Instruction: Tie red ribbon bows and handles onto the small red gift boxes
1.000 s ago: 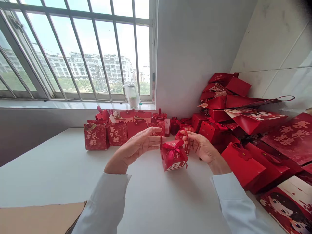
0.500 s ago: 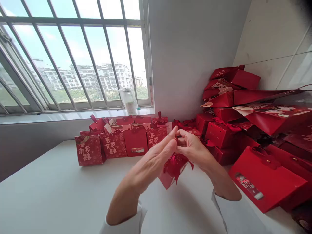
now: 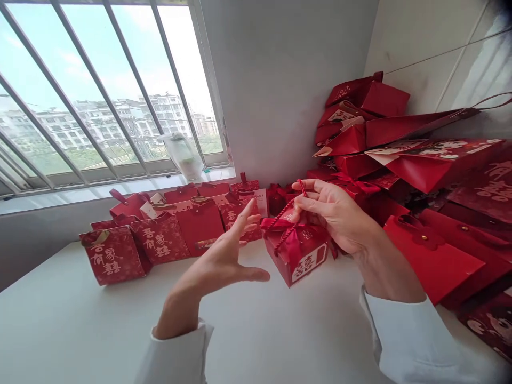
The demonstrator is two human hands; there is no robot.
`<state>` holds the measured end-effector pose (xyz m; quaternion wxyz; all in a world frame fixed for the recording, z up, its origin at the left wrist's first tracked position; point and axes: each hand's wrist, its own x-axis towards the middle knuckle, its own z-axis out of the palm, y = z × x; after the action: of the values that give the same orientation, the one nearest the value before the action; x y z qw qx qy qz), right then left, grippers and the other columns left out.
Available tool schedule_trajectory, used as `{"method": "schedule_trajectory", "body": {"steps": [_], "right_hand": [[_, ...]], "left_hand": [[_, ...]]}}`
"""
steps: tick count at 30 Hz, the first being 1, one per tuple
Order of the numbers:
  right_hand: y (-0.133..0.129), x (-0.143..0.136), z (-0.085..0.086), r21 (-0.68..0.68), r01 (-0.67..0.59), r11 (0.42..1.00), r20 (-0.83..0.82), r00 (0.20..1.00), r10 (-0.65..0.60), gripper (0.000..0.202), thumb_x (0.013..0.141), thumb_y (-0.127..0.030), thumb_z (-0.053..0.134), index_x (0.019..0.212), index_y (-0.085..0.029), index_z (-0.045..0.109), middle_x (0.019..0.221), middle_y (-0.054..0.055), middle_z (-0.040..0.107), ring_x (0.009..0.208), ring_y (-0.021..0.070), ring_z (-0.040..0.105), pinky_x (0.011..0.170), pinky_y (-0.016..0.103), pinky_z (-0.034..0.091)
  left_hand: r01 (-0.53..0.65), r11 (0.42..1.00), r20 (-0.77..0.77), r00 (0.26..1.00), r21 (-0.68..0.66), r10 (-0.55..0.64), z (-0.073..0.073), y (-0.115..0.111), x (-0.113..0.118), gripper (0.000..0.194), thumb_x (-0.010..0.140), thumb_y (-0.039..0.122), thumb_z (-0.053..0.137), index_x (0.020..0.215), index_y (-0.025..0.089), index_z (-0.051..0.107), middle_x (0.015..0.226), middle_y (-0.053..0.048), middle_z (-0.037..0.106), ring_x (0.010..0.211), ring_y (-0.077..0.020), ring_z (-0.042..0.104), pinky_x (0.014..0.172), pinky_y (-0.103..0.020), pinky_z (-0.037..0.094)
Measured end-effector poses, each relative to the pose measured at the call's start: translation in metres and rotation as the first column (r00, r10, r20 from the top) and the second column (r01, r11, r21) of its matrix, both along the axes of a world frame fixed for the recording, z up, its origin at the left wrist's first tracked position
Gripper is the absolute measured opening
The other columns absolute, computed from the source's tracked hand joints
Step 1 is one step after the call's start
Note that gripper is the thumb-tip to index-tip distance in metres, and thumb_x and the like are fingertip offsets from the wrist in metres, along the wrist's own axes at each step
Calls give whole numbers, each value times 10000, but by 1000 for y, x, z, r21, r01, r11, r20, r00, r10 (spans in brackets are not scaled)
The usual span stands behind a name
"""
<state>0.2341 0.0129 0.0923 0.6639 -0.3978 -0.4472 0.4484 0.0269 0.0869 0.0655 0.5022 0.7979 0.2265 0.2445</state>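
Note:
A red gift box (image 3: pixel 294 248) with a ribbon bow and a white double-happiness character hangs tilted over the white table (image 3: pixel 256 330). My right hand (image 3: pixel 334 210) pinches its twisted red cord handle (image 3: pixel 302 186) above the lid. To the left of the box, my left hand (image 3: pixel 224 253) is open, its thumb and fingers spread and turned toward the box without touching it. Behind my left hand stand rows of red gift boxes, among them a plain red box (image 3: pixel 199 226) and a patterned box with white characters (image 3: pixel 109 256).
At the right, a high pile of red gift boxes (image 3: pixel 416 165) leans near the tiled wall. A red box with a flower-shaped clasp (image 3: pixel 432 256) lies closer to me. On the windowsill (image 3: pixel 219 174) stands a cloudy plastic container (image 3: pixel 182 154), before a barred window.
My left hand has come away from my right hand and moved left, fingers spreading. The gift box has turned, showing its bow and white character. The view has shifted right.

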Motion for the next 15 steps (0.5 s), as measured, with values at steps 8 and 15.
{"method": "schedule_trajectory", "body": {"steps": [8,15], "right_hand": [[-7,2,8,28,60,998,-148,987,-55,237,782,-85,618,964,-172,493,627,-32,624,588,102,648,566,173,533],[-17,6,13,81,-2,997,-326,945,28,139,786,-141,634,901,-170,561,938,35,686,943,126,657,899,234,531]], "left_hand": [[90,996,19,996,3,-90,-29,1,31,1469,497,211,888,1434,366,-232,1516,-160,231,1397,-334,238,1107,-526,257],[-11,998,31,999,-57,13,-17,-11,40,1336,569,232,849,1446,354,-152,1416,-162,390,1240,-354,459,841,-391,541]]}}
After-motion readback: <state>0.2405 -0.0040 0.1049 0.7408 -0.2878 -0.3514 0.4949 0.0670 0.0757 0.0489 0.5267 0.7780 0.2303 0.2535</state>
